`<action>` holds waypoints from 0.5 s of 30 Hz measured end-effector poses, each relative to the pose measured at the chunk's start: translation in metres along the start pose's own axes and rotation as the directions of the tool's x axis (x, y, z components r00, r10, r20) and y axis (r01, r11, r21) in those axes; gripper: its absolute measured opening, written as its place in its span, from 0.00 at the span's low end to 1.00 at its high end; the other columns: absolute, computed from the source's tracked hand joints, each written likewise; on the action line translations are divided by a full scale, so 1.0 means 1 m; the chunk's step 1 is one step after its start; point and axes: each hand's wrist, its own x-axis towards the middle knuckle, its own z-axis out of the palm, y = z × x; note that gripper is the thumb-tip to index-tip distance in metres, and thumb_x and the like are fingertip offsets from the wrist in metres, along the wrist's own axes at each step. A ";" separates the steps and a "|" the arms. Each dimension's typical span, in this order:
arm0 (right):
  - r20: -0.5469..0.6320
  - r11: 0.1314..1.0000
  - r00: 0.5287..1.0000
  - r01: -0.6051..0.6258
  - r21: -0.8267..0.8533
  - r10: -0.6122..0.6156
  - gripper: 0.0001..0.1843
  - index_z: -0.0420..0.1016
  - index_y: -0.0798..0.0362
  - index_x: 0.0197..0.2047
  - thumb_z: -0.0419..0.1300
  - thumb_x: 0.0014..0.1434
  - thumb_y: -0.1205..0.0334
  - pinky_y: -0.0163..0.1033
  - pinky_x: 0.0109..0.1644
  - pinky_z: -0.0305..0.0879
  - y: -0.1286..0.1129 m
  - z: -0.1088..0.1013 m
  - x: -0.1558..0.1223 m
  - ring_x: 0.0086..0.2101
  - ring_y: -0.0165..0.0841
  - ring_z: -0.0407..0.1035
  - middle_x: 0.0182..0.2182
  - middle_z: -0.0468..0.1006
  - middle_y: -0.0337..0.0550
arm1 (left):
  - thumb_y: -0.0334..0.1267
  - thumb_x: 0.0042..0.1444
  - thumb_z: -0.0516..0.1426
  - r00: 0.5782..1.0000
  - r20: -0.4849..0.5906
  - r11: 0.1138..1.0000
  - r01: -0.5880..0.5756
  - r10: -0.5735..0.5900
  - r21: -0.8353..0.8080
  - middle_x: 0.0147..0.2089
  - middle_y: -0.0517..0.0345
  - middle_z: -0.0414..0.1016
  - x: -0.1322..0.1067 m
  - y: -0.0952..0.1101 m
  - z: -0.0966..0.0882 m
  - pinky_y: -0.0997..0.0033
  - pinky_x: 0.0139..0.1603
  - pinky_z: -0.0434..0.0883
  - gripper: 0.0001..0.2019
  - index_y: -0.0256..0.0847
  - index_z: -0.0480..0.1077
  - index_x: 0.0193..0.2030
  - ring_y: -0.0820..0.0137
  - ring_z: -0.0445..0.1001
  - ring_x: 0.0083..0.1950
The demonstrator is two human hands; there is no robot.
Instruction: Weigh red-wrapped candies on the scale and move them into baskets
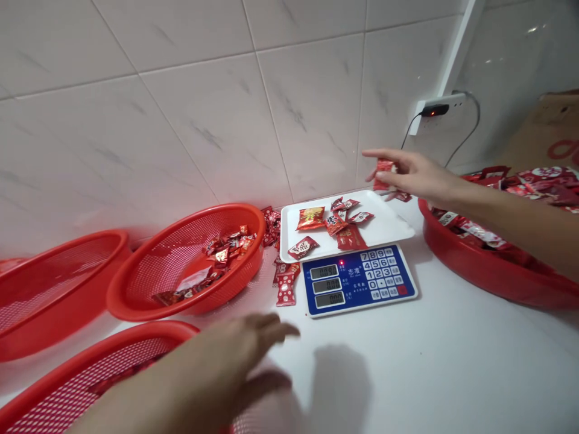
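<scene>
My right hand (409, 173) reaches from the right and hovers over the far right corner of the white scale tray (389, 228), pinching a few red candy packets (384, 170). Several red packets (337, 226) lie on that tray, which sits on a blue digital scale (359, 280) with a keypad and three readouts. My left hand (246, 355) hangs low at the front, fingers stretched out and holding nothing, just above the rim of a near red mesh basket (81, 377).
A red mesh basket (190, 262) with some packets stands left of the scale, another red basket (49, 283) beside it. A red basin (488, 265) heaped with packets sits at right. Loose packets (283, 274) lie between basket and scale. A wall socket with plug (434, 111) is behind.
</scene>
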 end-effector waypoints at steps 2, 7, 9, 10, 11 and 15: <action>0.068 0.996 0.996 -0.068 0.050 0.065 0.32 0.68 0.44 0.69 0.59 0.63 0.72 0.31 0.26 0.72 0.001 0.018 0.009 0.30 0.28 0.72 0.45 0.82 0.45 | 0.43 0.69 0.55 0.992 -0.047 0.992 0.117 -0.115 0.043 0.57 0.43 0.80 0.035 -0.006 -0.015 0.59 0.49 0.77 0.19 0.40 0.69 0.63 0.56 0.81 0.51; 0.140 0.984 0.990 -0.059 0.168 0.036 0.29 0.68 0.47 0.69 0.56 0.66 0.72 0.32 0.36 0.75 -0.013 0.064 0.020 0.36 0.28 0.75 0.53 0.81 0.47 | 0.43 0.70 0.54 0.971 0.061 0.972 0.230 -0.232 0.043 0.51 0.41 0.82 0.110 -0.013 -0.034 0.60 0.49 0.77 0.17 0.34 0.73 0.58 0.56 0.82 0.48; 0.009 0.966 0.998 0.053 0.253 -0.057 0.26 0.70 0.47 0.66 0.56 0.67 0.70 0.34 0.48 0.75 -0.024 0.063 0.014 0.46 0.29 0.75 0.53 0.81 0.45 | 0.43 0.71 0.54 0.975 0.053 0.976 0.216 -0.217 0.013 0.54 0.43 0.81 0.119 -0.012 -0.038 0.62 0.50 0.77 0.19 0.37 0.71 0.63 0.58 0.81 0.51; -0.072 0.952 0.993 0.109 0.285 -0.092 0.25 0.70 0.46 0.66 0.56 0.67 0.69 0.36 0.52 0.75 -0.029 0.058 0.008 0.49 0.30 0.75 0.53 0.81 0.43 | 0.43 0.72 0.53 0.978 0.002 0.978 0.210 -0.209 -0.012 0.56 0.45 0.80 0.117 -0.011 -0.040 0.61 0.52 0.76 0.20 0.38 0.69 0.65 0.58 0.81 0.53; -0.145 0.938 0.982 0.159 0.308 -0.119 0.24 0.70 0.46 0.65 0.55 0.68 0.68 0.37 0.55 0.74 -0.034 0.052 0.000 0.51 0.31 0.74 0.54 0.80 0.42 | 0.43 0.72 0.52 0.977 -0.082 0.980 0.192 -0.196 -0.048 0.57 0.47 0.80 0.113 -0.009 -0.044 0.61 0.53 0.76 0.20 0.40 0.68 0.66 0.59 0.80 0.54; -0.330 0.911 0.924 0.294 0.288 -0.193 0.19 0.72 0.45 0.60 0.58 0.66 0.66 0.38 0.52 0.75 -0.041 0.025 -0.031 0.52 0.34 0.74 0.53 0.80 0.43 | 0.45 0.72 0.53 0.849 -0.512 0.975 0.015 -0.129 -0.221 0.53 0.58 0.81 0.072 0.007 -0.062 0.70 0.48 0.76 0.14 0.45 0.73 0.56 0.65 0.79 0.51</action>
